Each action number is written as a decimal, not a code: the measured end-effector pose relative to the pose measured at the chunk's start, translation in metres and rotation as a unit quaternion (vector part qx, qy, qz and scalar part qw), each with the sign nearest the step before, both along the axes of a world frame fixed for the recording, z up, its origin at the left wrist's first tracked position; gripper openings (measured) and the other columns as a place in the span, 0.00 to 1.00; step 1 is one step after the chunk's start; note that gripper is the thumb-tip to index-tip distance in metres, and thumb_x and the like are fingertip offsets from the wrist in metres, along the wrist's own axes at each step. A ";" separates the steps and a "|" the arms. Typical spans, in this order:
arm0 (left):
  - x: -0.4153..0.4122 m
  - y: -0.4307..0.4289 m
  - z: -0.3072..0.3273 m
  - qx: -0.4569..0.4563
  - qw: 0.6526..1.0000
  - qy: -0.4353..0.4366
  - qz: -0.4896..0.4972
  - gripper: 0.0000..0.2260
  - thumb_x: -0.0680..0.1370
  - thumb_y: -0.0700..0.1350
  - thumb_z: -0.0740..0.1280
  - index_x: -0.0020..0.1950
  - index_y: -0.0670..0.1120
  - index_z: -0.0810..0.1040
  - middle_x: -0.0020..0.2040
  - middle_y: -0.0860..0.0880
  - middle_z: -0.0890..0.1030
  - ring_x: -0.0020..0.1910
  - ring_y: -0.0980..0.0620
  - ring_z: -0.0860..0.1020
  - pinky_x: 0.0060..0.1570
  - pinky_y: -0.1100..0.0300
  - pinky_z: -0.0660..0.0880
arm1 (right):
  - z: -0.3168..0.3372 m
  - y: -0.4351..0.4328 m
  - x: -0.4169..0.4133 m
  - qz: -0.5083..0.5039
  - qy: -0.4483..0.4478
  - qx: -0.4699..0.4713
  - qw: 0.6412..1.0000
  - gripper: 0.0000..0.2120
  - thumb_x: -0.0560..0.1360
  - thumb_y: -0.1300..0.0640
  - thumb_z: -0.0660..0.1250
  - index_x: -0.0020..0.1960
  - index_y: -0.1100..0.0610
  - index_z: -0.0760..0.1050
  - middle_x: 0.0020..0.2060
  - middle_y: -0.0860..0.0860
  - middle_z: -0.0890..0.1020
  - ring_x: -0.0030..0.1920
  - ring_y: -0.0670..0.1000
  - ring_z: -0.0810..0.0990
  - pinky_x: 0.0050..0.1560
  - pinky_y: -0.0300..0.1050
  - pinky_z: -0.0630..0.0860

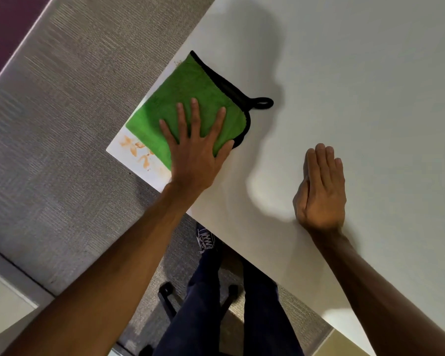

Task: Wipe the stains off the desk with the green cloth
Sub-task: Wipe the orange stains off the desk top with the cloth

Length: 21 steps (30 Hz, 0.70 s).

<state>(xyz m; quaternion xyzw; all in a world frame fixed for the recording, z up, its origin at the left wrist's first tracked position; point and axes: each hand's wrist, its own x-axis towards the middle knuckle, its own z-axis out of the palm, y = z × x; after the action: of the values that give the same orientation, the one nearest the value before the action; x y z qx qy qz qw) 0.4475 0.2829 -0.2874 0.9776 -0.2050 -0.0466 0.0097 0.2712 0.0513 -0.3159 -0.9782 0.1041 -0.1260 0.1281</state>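
I see the green cloth lying flat at the desk's corner, folded, its black-trimmed edge and hanging loop on the side toward my right hand. My left hand lies spread on it, palm down, fingers splayed and flat, thumb along the cloth's black edge; it presses rather than grips. Just off the little-finger side of that hand, beside the cloth, orange stains show on the bare desk corner. A faint orange speck sits beyond my fingertips by the cloth's far end. My right hand rests well apart from the cloth, open, fingers together, flat on the white desk. Below the desk edge, under my left forearm, I see dark trousers, a laced shoe and grey carpet.
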 end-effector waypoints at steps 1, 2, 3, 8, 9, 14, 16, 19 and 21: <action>0.001 -0.001 -0.001 0.002 1.000 -0.001 0.002 0.29 0.81 0.67 0.48 0.80 0.59 0.49 0.81 0.39 0.51 0.79 0.33 0.49 0.70 0.24 0.50 | -0.001 0.000 0.000 -0.002 -0.002 -0.001 1.000 0.25 0.83 0.66 0.55 0.79 0.68 0.62 0.79 0.65 0.65 0.81 0.65 0.62 0.81 0.65 0.60; 0.001 -0.002 -0.002 0.003 1.000 -0.001 0.003 0.28 0.82 0.66 0.48 0.80 0.59 0.49 0.81 0.40 0.51 0.79 0.34 0.49 0.70 0.24 0.50 | -0.001 0.000 0.001 -0.003 -0.005 -0.003 1.000 0.25 0.83 0.66 0.55 0.79 0.68 0.62 0.79 0.65 0.65 0.81 0.65 0.62 0.81 0.65 0.61; 0.002 -0.003 -0.003 0.002 1.000 0.001 0.004 0.27 0.83 0.65 0.48 0.80 0.59 0.49 0.81 0.41 0.51 0.80 0.35 0.49 0.69 0.24 0.50 | -0.002 -0.001 0.001 -0.002 -0.009 -0.004 1.000 0.24 0.83 0.67 0.55 0.79 0.68 0.62 0.79 0.65 0.66 0.81 0.65 0.62 0.80 0.66 0.62; 0.004 -0.013 -0.004 -0.013 0.998 0.001 0.064 0.24 0.84 0.60 0.47 0.80 0.59 0.52 0.82 0.44 0.53 0.80 0.38 0.51 0.70 0.26 0.50 | 0.004 0.002 0.001 -0.009 0.023 -0.001 1.000 0.24 0.85 0.63 0.50 0.80 0.68 0.60 0.80 0.65 0.64 0.81 0.66 0.61 0.81 0.67 0.60; 0.006 -0.015 -0.004 -0.012 0.997 -0.001 0.080 0.24 0.85 0.60 0.47 0.80 0.59 0.52 0.82 0.44 0.54 0.80 0.38 0.51 0.70 0.26 0.50 | 0.007 0.003 0.006 -0.010 0.042 -0.001 0.999 0.25 0.85 0.60 0.48 0.80 0.67 0.59 0.80 0.64 0.62 0.82 0.65 0.59 0.81 0.67 0.57; 0.026 -0.023 -0.005 -0.008 0.990 0.005 0.144 0.24 0.84 0.60 0.46 0.81 0.59 0.50 0.82 0.46 0.52 0.80 0.39 0.50 0.70 0.25 0.48 | 0.014 -0.006 0.057 -0.004 0.085 -0.001 0.996 0.26 0.87 0.55 0.47 0.83 0.62 0.55 0.83 0.60 0.56 0.84 0.63 0.53 0.82 0.68 0.50; 0.041 -0.026 -0.004 -0.004 0.985 0.008 0.172 0.24 0.84 0.59 0.46 0.81 0.59 0.50 0.82 0.47 0.51 0.81 0.40 0.49 0.69 0.24 0.47 | 0.015 -0.017 0.083 0.006 0.081 0.002 0.997 0.26 0.87 0.55 0.48 0.83 0.61 0.55 0.83 0.59 0.56 0.84 0.62 0.52 0.82 0.69 0.49; 0.061 -0.029 -0.002 -0.003 0.982 0.013 0.191 0.24 0.84 0.57 0.46 0.81 0.57 0.50 0.82 0.47 0.51 0.81 0.42 0.48 0.70 0.24 0.45 | 0.012 -0.036 0.113 0.022 0.084 -0.011 0.996 0.26 0.87 0.56 0.49 0.83 0.60 0.53 0.83 0.60 0.54 0.84 0.63 0.51 0.82 0.69 0.48; 0.075 -0.031 -0.001 -0.008 0.980 0.014 0.199 0.24 0.85 0.56 0.46 0.81 0.55 0.50 0.82 0.47 0.50 0.81 0.43 0.48 0.71 0.25 0.44 | 0.009 -0.048 0.125 0.039 0.083 -0.021 0.996 0.26 0.87 0.55 0.48 0.84 0.59 0.52 0.83 0.60 0.54 0.84 0.62 0.52 0.82 0.68 0.48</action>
<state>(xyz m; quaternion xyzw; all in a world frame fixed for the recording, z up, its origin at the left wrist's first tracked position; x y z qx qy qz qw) 0.5226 0.2517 -0.2882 0.9980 -0.0069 -0.0555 0.0297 0.3960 0.0034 -0.3068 -0.9911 0.0735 -0.0412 0.1028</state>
